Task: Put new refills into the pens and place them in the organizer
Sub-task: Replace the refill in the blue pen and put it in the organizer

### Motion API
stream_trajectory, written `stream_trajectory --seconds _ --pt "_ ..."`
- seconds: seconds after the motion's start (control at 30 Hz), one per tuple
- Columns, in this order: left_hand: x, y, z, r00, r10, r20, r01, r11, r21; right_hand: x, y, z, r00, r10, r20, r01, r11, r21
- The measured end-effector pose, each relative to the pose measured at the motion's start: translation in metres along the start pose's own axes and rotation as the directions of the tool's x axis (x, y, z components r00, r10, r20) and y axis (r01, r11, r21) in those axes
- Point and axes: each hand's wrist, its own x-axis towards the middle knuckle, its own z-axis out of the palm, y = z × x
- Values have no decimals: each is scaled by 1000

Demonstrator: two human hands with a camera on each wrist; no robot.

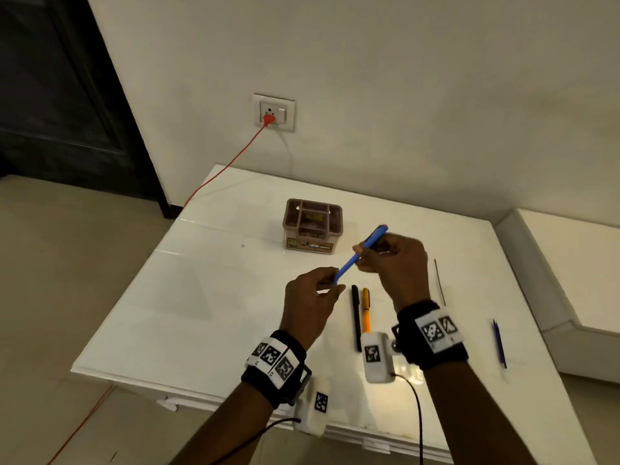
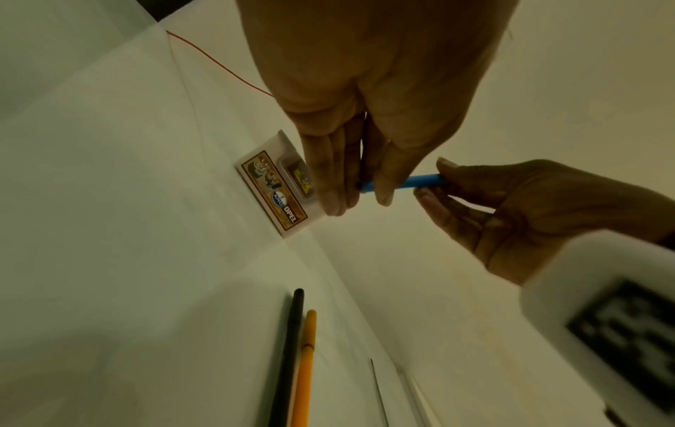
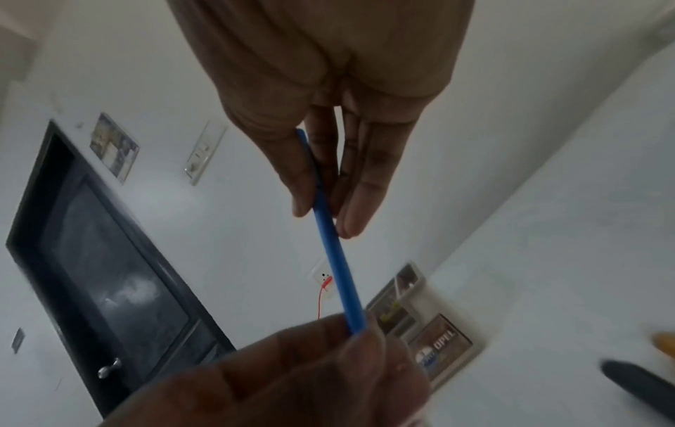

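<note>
While both hands are busy: the right hand point(image 1: 391, 260) pinches the upper part of the blue pen point(image 1: 364, 252) and the left hand point(image 1: 313, 297) pinches its lower tip, held in the air above the tabletop point(image 1: 188, 297).
Progress: looks like early days, the blue one's being worked on and nothing stands in the organizer point(image 1: 312, 225) as far as I can see.
Left to do: black pen point(image 1: 356, 317) and orange pen point(image 1: 366, 310) lie side by side below the hands, untouched.
Refills: a thin dark refill point(image 1: 440, 281) and blue refills point(image 1: 499, 344) off to the right.
Room: open surface on the left; blue refills sit near the right edge, easy to knock off I'd guess.
</note>
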Motion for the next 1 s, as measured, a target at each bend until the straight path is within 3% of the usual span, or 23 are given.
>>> stream_trajectory --seconds 0.13,0.3,0.4,0.5,0.67,0.73,0.9,1.0 --pt "20 -1 -5 997 -4 -75 6 999 38 63 -28 13 991 -120 -54 112 985 -132" --pt "74 11 -10 983 158 -98 -122 946 300 125 -28 36 980 -193 -53 174 952 -254" --pt "109 23 -15 983 181 -42 -143 883 448 143 -16 49 982 -187 -35 163 921 -355" --pt "136 23 -11 979 179 97 -202 796 570 154 3 62 987 -160 1 145 886 -440" --pt "151 8 -1 960 127 250 -272 632 726 173 28 79 996 -70 55 89 841 -534" --pt "152 1 2 956 149 253 -289 620 729 180 34 82 998 -33 56 58 844 -533" --pt "157 -9 6 953 154 260 -292 689 663 195 47 86 995 -33 99 85 801 -593" --pt "158 -13 4 945 145 294 -313 665 678 199 51 84 994 -17 111 80 801 -593"
